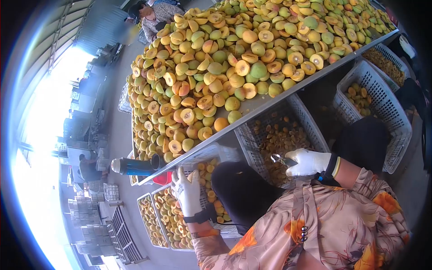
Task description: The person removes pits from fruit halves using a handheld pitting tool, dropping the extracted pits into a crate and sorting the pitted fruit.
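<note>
My right hand (309,163), in a white glove, is closed around the handle of a pitting tool with a looped metal head (280,158). It is over a grey crate (245,141) of brown pits and scraps (285,137). My left hand (186,192), also gloved in white, is beside a crate of halved yellow fruit (209,180), just below the table's edge. Its fingers are apart and no fruit shows in it. Heaped on the metal table (252,107) are halved yellow-green fruit that look like peaches (216,67), some with pits showing.
A blue flask (135,166) lies at the table's left corner, near a red container (163,178). Fruit-filled trays (168,218) stand on the floor at left. More crates (378,96) are at right, by a co-worker's gloved hand (407,46). Another person (155,18) bends beyond the table.
</note>
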Tool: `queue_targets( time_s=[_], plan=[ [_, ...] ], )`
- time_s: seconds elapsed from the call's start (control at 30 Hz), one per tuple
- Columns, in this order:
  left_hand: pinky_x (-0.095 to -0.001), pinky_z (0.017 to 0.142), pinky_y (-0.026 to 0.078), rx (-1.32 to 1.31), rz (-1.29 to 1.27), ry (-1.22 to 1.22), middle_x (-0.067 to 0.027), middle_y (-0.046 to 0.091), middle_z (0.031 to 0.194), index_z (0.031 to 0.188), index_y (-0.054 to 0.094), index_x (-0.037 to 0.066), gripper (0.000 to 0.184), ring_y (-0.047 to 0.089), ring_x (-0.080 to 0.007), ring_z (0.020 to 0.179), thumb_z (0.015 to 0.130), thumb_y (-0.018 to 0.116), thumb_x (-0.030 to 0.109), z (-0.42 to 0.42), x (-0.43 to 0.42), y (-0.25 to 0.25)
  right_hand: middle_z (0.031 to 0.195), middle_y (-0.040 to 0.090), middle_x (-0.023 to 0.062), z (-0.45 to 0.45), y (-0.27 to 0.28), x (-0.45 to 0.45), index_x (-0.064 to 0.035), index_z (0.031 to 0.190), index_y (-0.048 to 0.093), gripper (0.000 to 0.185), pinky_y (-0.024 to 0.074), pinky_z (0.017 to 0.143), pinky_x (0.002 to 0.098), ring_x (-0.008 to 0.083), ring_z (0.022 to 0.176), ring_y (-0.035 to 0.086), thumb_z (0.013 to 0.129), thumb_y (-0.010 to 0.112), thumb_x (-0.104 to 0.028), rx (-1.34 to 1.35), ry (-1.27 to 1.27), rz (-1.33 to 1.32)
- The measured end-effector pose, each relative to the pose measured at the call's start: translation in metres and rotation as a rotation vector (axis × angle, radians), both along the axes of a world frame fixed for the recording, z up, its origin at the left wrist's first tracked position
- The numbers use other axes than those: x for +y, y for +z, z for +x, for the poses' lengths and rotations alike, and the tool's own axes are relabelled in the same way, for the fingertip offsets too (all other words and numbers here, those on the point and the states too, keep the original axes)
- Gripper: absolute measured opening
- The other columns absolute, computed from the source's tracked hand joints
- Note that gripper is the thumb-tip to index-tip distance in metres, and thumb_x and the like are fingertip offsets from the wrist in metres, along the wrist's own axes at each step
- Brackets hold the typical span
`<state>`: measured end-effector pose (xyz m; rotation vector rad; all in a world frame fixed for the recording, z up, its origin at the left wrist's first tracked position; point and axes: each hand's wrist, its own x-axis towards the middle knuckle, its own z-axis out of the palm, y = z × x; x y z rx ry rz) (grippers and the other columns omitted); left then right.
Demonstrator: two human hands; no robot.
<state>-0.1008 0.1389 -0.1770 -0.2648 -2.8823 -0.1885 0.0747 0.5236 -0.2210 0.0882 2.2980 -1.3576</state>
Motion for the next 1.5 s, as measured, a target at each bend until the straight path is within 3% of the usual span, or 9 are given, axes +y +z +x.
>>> queue_targets(
  time_s=[0.13,0.2,0.43,0.53,0.67,0.8,0.9,1.33,1.5],
  plan=[
    [-0.0467,0.103,0.046,-0.048,0.173,-0.136,-0.0218,0.063,0.131,0.128,0.066,0.002,0.048,0.058,-0.0388,0.121,0.091,0.067,0.033,-0.055,0.048,-0.003,0.099,0.069,0.0236,-0.009,-0.005,0.001,-0.0004,0.104,0.063,0.04,0.0506,0.086,0.0448,0.0388,0.099,0.067,0.085,0.069,-0.036,-0.043,0.013,-0.007],
    [-0.0398,0.09,0.054,-0.11,0.354,-0.311,-0.0226,0.072,0.105,0.119,0.069,-0.004,0.039,0.07,-0.0337,0.1,0.089,0.072,0.02,-0.085,0.095,-0.015,0.1,0.069,0.0238,-0.01,-0.015,0.001,-0.0007,0.105,0.063,0.04,0.0509,0.086,0.0457,0.04,0.098,0.067,0.085,0.068,-0.035,-0.01,0.012,-0.006],
    [-0.0453,0.091,0.053,-0.549,-0.07,-0.401,-0.0228,0.072,0.111,0.117,0.066,0.0,0.055,0.068,-0.0389,0.106,0.079,0.076,0.038,-0.147,0.186,-0.029,0.107,0.069,0.0297,-0.014,-0.007,0.006,0.0042,0.121,0.062,0.054,0.0528,0.089,0.044,0.0417,0.103,0.068,0.085,0.067,-0.035,-0.02,0.014,-0.023],
    [-0.044,0.092,0.053,-0.401,0.02,-0.433,-0.0244,0.071,0.112,0.118,0.065,-0.002,0.062,0.069,-0.0385,0.106,0.074,0.079,0.038,-0.149,0.175,-0.038,0.105,0.07,0.0297,-0.013,-0.004,0.008,0.0053,0.119,0.062,0.052,0.0527,0.089,0.044,0.0419,0.103,0.068,0.085,0.067,-0.034,0.053,-0.013,-0.03],
    [-0.0364,0.08,0.058,-0.576,0.889,-0.366,-0.0169,0.07,0.106,0.124,0.059,-0.007,0.049,0.071,-0.0245,0.092,0.086,0.07,0.021,-0.112,0.16,-0.004,0.103,0.069,0.03,-0.013,0.022,0.014,0.006,0.114,0.059,0.045,0.052,0.088,0.0462,0.043,0.104,0.068,0.088,0.068,-0.03,0.157,-0.182,-0.064],
    [-0.0432,0.087,0.058,-1.002,1.713,-0.595,-0.0261,0.065,0.124,0.134,0.053,-0.006,0.053,0.068,-0.0356,0.104,0.09,0.064,0.022,-0.045,0.153,0.016,0.092,0.067,0.0274,-0.017,0.03,-0.001,0.0024,0.116,0.054,0.045,0.051,0.078,0.0495,0.0461,0.09,0.067,0.091,0.072,-0.031,0.459,-0.183,-0.072],
    [-0.0472,0.102,0.052,-1.187,1.927,-0.647,-0.0285,0.06,0.131,0.137,0.051,-0.005,0.063,0.061,-0.036,0.118,0.085,0.07,0.024,0.009,0.161,0.03,0.087,0.067,0.0272,-0.013,0.056,-0.018,0.0019,0.113,0.053,0.042,0.0503,0.073,0.0507,0.0478,0.085,0.066,0.092,0.072,-0.029,0.575,-0.195,-0.114],
    [-0.0383,0.094,0.053,-0.814,1.728,-0.5,-0.0184,0.066,0.119,0.137,0.053,-0.003,0.064,0.065,-0.023,0.1,0.102,0.059,0.05,0.117,0.2,0.047,0.083,0.068,0.0196,0.04,0.077,-0.057,-0.0026,0.115,0.054,0.034,0.0534,0.062,0.0463,0.0421,0.072,0.067,0.089,0.073,-0.016,1.017,-0.34,-0.016],
    [-0.0325,0.074,0.054,-0.518,1.43,-0.593,-0.0108,0.068,0.103,0.114,0.066,-0.005,0.036,0.064,-0.0172,0.087,0.106,0.053,0.028,0.133,0.21,0.05,0.08,0.066,0.0201,0.041,0.087,-0.047,-0.0043,0.1,0.059,0.017,0.0551,0.064,0.0451,0.0412,0.074,0.069,0.093,0.068,-0.017,1.308,-0.65,0.029]
  ],
)
